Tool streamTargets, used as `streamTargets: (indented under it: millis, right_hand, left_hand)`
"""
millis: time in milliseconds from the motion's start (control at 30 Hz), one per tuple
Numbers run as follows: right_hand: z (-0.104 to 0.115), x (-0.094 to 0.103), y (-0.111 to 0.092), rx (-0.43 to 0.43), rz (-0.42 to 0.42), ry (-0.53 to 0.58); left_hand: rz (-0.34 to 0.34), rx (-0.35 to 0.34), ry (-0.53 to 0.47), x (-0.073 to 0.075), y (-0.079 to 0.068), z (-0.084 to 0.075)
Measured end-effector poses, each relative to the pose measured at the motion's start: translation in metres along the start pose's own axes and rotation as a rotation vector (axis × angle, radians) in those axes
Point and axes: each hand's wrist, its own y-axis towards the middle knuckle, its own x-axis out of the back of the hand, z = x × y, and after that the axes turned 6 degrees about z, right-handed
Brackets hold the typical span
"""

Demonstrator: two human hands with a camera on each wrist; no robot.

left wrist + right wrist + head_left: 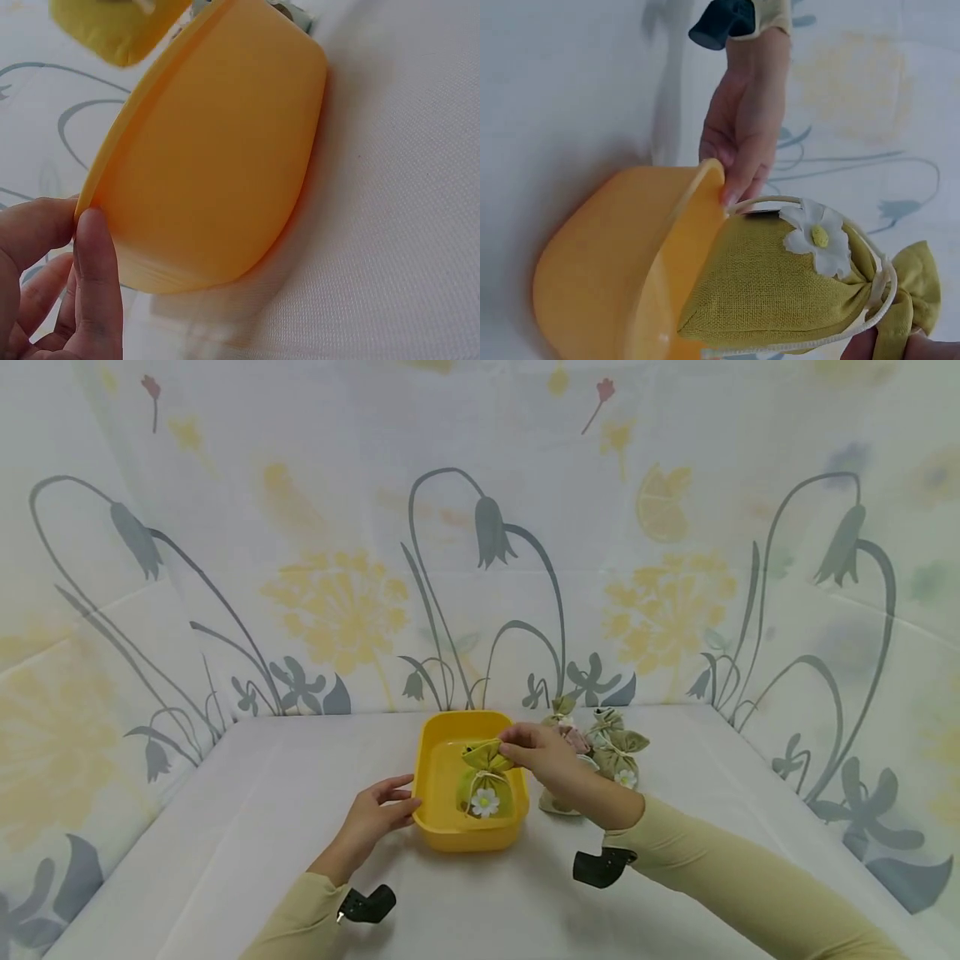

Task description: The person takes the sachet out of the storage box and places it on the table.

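A green drawstring pouch with a white cloth flower hangs over the yellow plastic basin. My right hand pinches the pouch by its gathered top. In the right wrist view the pouch lies across the basin's opening, its lower end near the rim; I cannot tell whether it touches. At the basin's left side, my left hand pinches the rim between thumb and finger, as the left wrist view shows at the basin wall.
Right of the basin, partly behind my right forearm, several more drawstring pouches lie in a group on the white tabletop. A flower-printed cloth stands behind the table. Each wrist carries a small black device.
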Motion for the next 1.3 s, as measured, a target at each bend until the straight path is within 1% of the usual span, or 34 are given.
streamTargets:
  millis: [167,300,433,567,767,900,1067,1300]
  right_hand:
    - [0.002,0.009,-0.02,0.012,-0.011,-0.034]
    - [0.002,0.018,-0.036,0.043,-0.005,-0.017]
    - [0.0,0.032,-0.052,0.034,-0.017,-0.03]
    - [-0.004,0.047,-0.064,0.016,-0.051,-0.045]
    - [-0.013,0.07,-0.082,-0.022,-0.135,-0.084]
    - [-0.023,0.086,-0.089,-0.017,-0.181,-0.097]
    - [-0.041,0.105,-0.095,-0.005,-0.211,-0.078]
    - [-0.064,0.121,-0.091,-0.037,-0.236,-0.076]
  left_hand:
    - [-0.01,0.007,-0.003,0.0,-0.001,0.001]
    - [-0.016,0.007,-0.004,0.0,0.0,0.002]
    - [-0.014,0.018,-0.009,0.0,0.003,0.003]
    - [-0.018,0.013,-0.015,0.0,0.005,0.004]
    - [-0.021,0.02,-0.012,0.001,0.005,0.005]
    - [-0.028,0.016,-0.013,0.0,0.004,0.004]
    - [-0.017,0.011,-0.009,-0.002,0.002,0.002]
    - [-0.021,0.007,-0.004,-0.001,0.0,0.0]
